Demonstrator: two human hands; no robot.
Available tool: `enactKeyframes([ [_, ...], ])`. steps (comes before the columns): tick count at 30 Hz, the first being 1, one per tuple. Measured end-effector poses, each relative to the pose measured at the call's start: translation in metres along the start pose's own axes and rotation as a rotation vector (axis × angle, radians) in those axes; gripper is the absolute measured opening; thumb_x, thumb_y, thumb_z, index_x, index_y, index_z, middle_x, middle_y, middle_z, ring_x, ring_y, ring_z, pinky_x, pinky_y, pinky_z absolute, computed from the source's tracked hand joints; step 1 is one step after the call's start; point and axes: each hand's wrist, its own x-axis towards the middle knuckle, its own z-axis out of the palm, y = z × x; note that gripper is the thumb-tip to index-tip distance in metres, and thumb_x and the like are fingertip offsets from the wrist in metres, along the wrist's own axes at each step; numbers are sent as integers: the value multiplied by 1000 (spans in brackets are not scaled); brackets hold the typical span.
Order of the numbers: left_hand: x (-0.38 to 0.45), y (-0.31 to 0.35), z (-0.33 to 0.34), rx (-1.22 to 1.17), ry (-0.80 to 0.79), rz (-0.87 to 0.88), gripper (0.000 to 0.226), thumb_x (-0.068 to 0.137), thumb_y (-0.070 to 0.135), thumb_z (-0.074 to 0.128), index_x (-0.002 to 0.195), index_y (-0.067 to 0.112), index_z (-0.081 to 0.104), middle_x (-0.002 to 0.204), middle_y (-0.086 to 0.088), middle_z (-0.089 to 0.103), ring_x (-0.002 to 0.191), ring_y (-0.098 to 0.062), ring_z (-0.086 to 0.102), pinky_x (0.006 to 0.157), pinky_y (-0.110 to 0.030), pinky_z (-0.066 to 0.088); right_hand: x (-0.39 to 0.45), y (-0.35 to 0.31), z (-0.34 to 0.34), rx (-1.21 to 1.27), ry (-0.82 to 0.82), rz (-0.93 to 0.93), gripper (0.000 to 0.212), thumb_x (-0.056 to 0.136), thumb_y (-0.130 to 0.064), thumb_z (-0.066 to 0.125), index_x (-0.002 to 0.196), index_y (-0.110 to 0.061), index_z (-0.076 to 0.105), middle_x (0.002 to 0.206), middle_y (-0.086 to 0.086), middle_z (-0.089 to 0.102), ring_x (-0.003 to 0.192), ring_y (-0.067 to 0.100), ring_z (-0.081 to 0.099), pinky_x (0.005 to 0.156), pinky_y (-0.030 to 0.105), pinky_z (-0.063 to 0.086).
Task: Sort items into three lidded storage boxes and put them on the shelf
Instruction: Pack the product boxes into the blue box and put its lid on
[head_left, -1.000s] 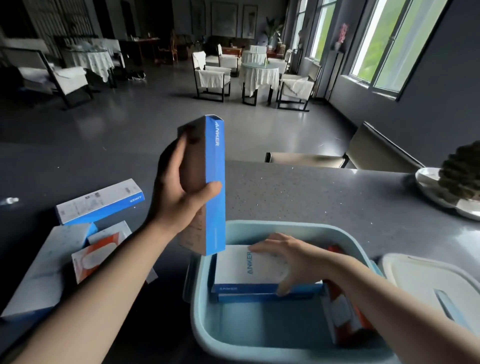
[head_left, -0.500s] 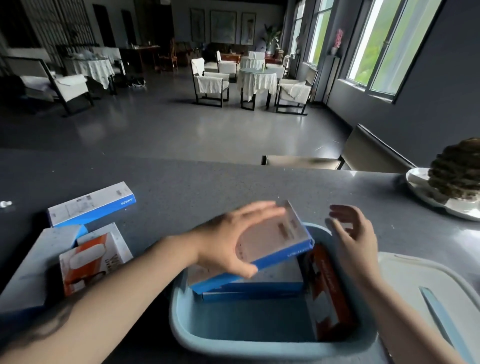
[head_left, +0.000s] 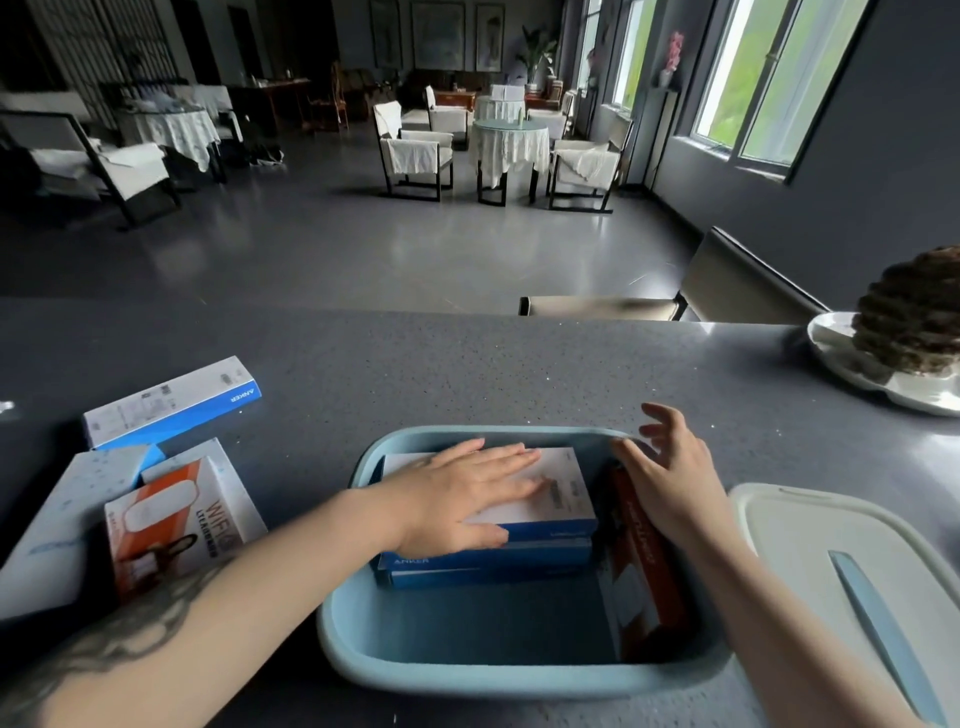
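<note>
left hand lies flat, fingers straight, on the top anker box stacked inside the light blue storage box; right hand, fingers spread, seemingly touches its far rim.

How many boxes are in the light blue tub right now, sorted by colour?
Blue-and-white boxes, stacked flat: 3
Orange box, standing on edge by the tub wall: 1
Total: 4
</note>
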Motion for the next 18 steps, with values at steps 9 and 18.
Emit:
enactKeyframes([
  [9, 2, -1, 10, 79, 42, -19, 76, 90, 65, 34, 150, 35, -3, 157, 13, -15, 143, -3, -19, 116, -27, -16, -2, -3, 2, -145, -77, -32, 56, 86, -37, 60, 137, -28, 39, 133, 1, 53, 123, 21, 44, 93, 39, 42],
  [18, -7, 12, -5, -143, 655, -222, 54, 89, 46, 55, 136, 20, 52, 142, 2, 50, 128, -15, 50, 109, -32, 34, -9, 1, -4, -322, -87, -165, 58, 83, -35, 68, 134, -21, 46, 131, 13, 53, 120, 34, 45, 96, 46, 38],
])
